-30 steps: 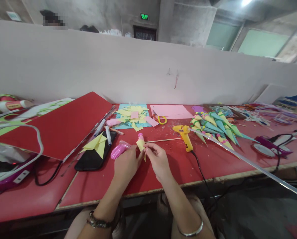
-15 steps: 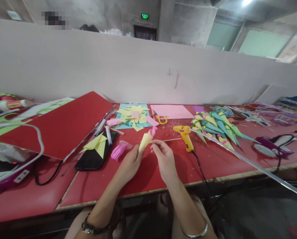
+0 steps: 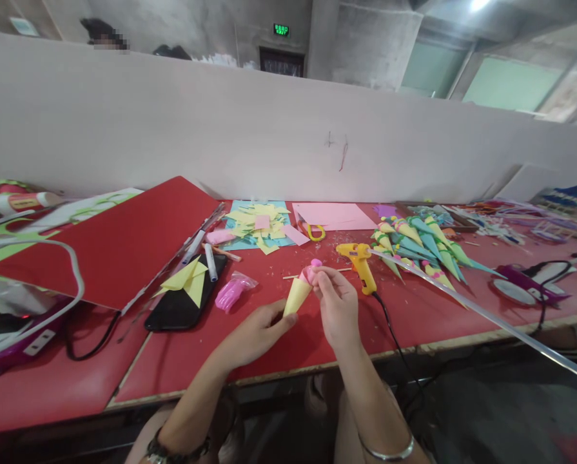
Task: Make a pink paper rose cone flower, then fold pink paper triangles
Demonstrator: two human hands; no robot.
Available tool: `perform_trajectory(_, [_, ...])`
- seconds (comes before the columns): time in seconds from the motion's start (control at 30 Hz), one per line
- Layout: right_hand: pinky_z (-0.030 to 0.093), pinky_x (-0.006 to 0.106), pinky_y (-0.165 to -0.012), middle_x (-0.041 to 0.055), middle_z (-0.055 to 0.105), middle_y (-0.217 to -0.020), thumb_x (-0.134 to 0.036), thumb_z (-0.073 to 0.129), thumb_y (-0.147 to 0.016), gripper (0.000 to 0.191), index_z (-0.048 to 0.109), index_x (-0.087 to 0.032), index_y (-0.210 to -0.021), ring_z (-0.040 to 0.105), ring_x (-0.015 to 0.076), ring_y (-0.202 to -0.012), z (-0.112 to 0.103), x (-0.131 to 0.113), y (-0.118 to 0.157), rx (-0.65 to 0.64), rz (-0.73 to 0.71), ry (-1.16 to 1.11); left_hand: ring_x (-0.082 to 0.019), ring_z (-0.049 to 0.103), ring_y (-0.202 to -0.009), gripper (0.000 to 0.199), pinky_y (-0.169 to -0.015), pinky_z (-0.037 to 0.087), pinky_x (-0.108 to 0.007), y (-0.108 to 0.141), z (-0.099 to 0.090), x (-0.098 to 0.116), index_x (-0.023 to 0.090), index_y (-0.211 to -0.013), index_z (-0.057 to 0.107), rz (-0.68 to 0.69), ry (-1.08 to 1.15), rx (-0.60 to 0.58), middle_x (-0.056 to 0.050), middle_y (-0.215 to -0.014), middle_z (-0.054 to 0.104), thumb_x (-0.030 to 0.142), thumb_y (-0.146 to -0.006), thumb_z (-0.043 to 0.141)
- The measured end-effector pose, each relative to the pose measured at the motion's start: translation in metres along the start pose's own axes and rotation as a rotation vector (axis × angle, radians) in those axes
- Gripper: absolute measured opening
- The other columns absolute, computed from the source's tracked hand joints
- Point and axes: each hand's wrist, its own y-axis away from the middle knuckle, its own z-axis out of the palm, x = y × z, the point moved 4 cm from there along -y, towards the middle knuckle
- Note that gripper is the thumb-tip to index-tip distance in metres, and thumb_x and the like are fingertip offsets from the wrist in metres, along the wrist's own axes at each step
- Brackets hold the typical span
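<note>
My left hand (image 3: 264, 330) is closed round the lower part of a yellow paper cone (image 3: 298, 298), which leans up to the right. Soft pink clay (image 3: 309, 273) fills the cone's mouth, topped by a brighter pink ball (image 3: 316, 263). Thumb and fingertips of my right hand (image 3: 335, 301) are pinched against the right side of that clay; their exact contact is partly hidden. Behind the cone a thin wooden stick (image 3: 336, 270) lies on the red table. A yellow glue gun (image 3: 360, 264) rests to the right, a long clear glue stick (image 3: 443, 283) jutting from its back.
Finished-looking yellow and blue cones (image 3: 421, 245) are piled at right. Yellow paper scraps (image 3: 259, 222), yellow-handled scissors (image 3: 317, 233) and pink paper (image 3: 336, 216) lie behind. A bag of pink clay (image 3: 233, 293), a black phone (image 3: 172, 314) and a red board (image 3: 124, 245) are at left.
Both hands and the cone have shifted right and slightly towards me. My right fingers have moved from beside the cone's rim up to the pink clay. More of the wooden stick shows.
</note>
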Motion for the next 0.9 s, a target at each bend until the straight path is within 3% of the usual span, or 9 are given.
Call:
perform_trajectory(0.1, [0.046, 0.025, -0.068, 0.0005, 0.067, -0.075, -0.027, 0.061, -0.074, 0.009, 0.066, -0.019, -0.073, 0.06, 0.0125, -0.072, 0.006, -0.003, 0.004, -0.038, -0.017, 0.083, -0.012, 0.043, -0.058, 0.025, -0.051, 0.033, -0.022, -0.003, 0.002, -0.004, 0.016, -0.077, 0.053, 0.016, -0.079, 0.047, 0.002, -0.066, 0.051, 0.037, -0.082, 0.04])
perform_trajectory(0.33, [0.048, 0.024, -0.069, 0.0004, 0.066, -0.076, -0.023, 0.061, -0.073, 0.005, 0.064, -0.019, -0.073, 0.06, 0.014, -0.076, 0.02, 0.001, 0.014, -0.135, -0.018, 0.153, -0.015, 0.05, -0.057, 0.022, -0.05, 0.03, -0.023, -0.004, -0.005, -0.007, 0.018, -0.078, 0.046, -0.018, -0.268, 0.315, 0.0, -0.065, 0.055, 0.039, -0.081, 0.043])
perform_trajectory(0.57, [0.049, 0.023, -0.066, 0.0003, 0.065, -0.08, -0.023, 0.062, -0.072, 0.007, 0.066, -0.02, -0.077, 0.061, 0.0143, -0.077, 0.021, 0.001, 0.014, -0.152, 0.018, 0.134, -0.018, 0.055, -0.06, 0.024, -0.052, 0.034, -0.024, -0.003, -0.008, -0.007, 0.019, -0.08, 0.045, -0.06, -0.324, 0.33, -0.003, -0.069, 0.059, 0.04, -0.084, 0.037])
perform_trajectory(0.73, [0.049, 0.027, -0.078, 0.0021, 0.066, -0.089, -0.02, 0.058, -0.075, 0.014, 0.067, -0.021, -0.086, 0.061, 0.0151, -0.085, 0.017, -0.003, 0.013, -0.164, -0.028, 0.159, -0.019, 0.055, -0.061, 0.025, -0.053, 0.034, -0.025, -0.002, -0.009, -0.005, 0.019, -0.08, 0.044, -0.056, -0.318, 0.361, -0.003, -0.07, 0.059, 0.042, -0.085, 0.034])
perform_trajectory(0.9, [0.049, 0.029, -0.074, 0.0031, 0.065, -0.085, -0.02, 0.056, -0.077, 0.013, 0.067, -0.02, -0.085, 0.06, 0.0158, -0.081, 0.016, -0.007, 0.013, -0.172, -0.124, 0.275, -0.018, 0.054, -0.059, 0.025, -0.052, 0.033, -0.025, -0.001, -0.01, -0.005, 0.019, -0.08, 0.043, -0.058, -0.309, 0.387, -0.001, -0.066, 0.056, 0.042, -0.084, 0.036])
